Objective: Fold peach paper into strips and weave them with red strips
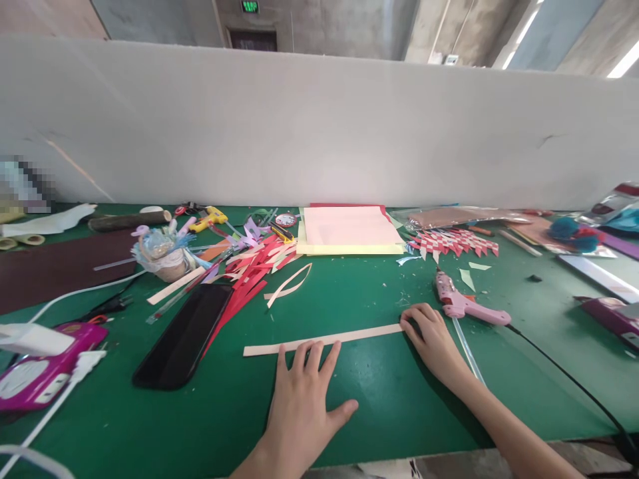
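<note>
A long thin pale paper strip (349,336) lies flat on the green table (379,392) in front of me. My left hand (304,399) rests flat just below the strip's middle, fingers stretched out and fingertips touching its lower edge. My right hand (432,336) sits at the strip's right end, fingers curled down onto it. A pink glue gun (462,303) lies just beyond my right hand, its black cord running off to the right.
A black phone-like slab (182,336) lies left of the strip. Red paper strips (249,276), a cup of craft bits (164,256), a pink and yellow sheet stack (347,229) and a red-white woven piece (454,243) sit behind. A purple device (44,369) lies at far left.
</note>
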`<act>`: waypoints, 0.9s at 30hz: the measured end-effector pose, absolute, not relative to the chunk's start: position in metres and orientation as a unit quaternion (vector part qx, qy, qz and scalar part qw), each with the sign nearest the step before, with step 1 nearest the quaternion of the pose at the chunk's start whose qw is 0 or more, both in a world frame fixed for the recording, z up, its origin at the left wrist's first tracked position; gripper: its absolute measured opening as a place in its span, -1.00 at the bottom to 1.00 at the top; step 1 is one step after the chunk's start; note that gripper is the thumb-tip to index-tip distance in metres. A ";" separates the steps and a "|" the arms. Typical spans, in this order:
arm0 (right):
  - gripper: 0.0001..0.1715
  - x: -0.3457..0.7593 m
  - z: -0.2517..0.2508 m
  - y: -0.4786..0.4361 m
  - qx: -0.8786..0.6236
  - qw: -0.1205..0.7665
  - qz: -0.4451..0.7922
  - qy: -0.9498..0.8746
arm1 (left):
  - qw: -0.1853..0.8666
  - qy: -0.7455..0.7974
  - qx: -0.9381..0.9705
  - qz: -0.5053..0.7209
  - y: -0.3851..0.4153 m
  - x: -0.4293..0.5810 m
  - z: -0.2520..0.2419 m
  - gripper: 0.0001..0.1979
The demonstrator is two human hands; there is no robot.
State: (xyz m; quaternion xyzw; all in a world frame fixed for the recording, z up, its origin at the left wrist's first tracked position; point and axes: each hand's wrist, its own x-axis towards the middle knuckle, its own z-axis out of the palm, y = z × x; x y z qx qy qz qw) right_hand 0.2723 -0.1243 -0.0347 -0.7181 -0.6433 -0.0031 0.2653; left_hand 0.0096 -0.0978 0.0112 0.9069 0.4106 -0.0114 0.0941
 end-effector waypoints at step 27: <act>-0.19 0.174 -0.010 -0.144 -0.565 0.074 0.064 -0.819 | 0.047 0.370 0.925 0.075 -0.097 -0.032 -0.003 -0.37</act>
